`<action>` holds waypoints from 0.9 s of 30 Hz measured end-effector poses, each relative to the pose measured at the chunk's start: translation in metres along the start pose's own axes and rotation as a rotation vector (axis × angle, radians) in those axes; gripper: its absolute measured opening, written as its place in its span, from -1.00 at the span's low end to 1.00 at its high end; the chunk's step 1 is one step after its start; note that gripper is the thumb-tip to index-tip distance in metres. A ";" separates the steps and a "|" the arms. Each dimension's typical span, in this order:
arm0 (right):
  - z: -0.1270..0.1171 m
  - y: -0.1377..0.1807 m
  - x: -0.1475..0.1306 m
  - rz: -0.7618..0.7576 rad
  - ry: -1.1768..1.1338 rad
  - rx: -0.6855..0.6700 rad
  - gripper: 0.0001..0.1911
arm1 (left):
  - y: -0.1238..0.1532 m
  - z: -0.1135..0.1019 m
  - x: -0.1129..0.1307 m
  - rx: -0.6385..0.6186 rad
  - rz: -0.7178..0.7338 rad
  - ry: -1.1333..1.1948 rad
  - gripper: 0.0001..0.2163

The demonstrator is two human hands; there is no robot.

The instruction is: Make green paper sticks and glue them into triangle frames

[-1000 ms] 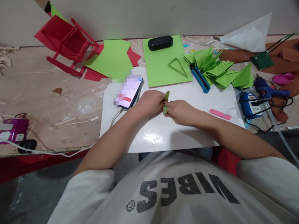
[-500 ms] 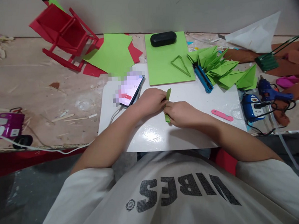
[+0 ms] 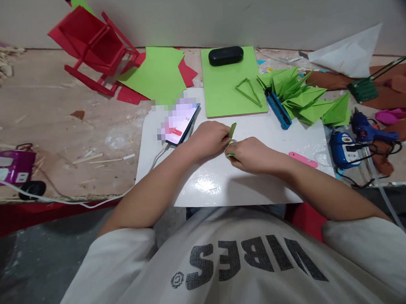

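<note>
Above the white board (image 3: 205,195), a narrow folded strip of green paper (image 3: 232,130) is pinched between my two hands. My left hand (image 3: 211,137) is closed on its upper part, and the strip's far end sticks out past the fingers. Just right of it, my right hand (image 3: 250,155) is closed on the lower part, with a bit of green showing at the fingertips. My fingers hide the middle of the strip. Beyond them, a folded green paper triangle frame (image 3: 249,93) lies on a stack of green sheets (image 3: 220,92).
A lit phone (image 3: 183,123) lies left of my hands. To the right are a blue cutter (image 3: 278,109), a pink folding knife (image 3: 303,159), pointed green paper pieces (image 3: 304,99) and a blue glue gun (image 3: 370,125). A red paper rocking chair (image 3: 97,48) stands back left.
The lower end of the strip no longer sticks out straight below my right hand; it is now bent at the fingertips. The whole view has shifted slightly.
</note>
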State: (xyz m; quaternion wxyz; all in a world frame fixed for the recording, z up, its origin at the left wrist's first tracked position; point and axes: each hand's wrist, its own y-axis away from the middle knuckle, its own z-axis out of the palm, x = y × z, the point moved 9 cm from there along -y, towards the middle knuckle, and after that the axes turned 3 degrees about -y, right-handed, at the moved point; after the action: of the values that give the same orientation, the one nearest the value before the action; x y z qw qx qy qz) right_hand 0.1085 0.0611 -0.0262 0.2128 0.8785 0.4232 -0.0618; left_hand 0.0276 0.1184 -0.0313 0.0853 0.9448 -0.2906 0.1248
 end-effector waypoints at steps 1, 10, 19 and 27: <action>0.001 0.001 0.001 0.001 -0.008 0.005 -0.77 | 0.000 0.000 0.000 -0.005 -0.002 -0.001 -0.77; 0.004 0.003 0.011 0.141 -0.205 0.074 -0.70 | 0.001 0.003 0.003 -0.026 0.028 -0.053 -0.89; 0.008 0.004 0.021 0.065 -0.292 0.146 -0.60 | 0.004 0.002 0.004 -0.038 -0.006 -0.078 -0.91; 0.005 0.010 0.020 -0.028 -0.321 0.189 -0.61 | 0.004 0.002 -0.004 -0.016 -0.033 0.013 -0.80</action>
State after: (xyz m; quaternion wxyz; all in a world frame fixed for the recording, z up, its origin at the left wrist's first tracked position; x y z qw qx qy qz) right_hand 0.1286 0.0679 -0.0330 0.1932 0.8675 0.3883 -0.2435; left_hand 0.0231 0.1170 -0.0335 0.0968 0.9480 -0.2754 0.1271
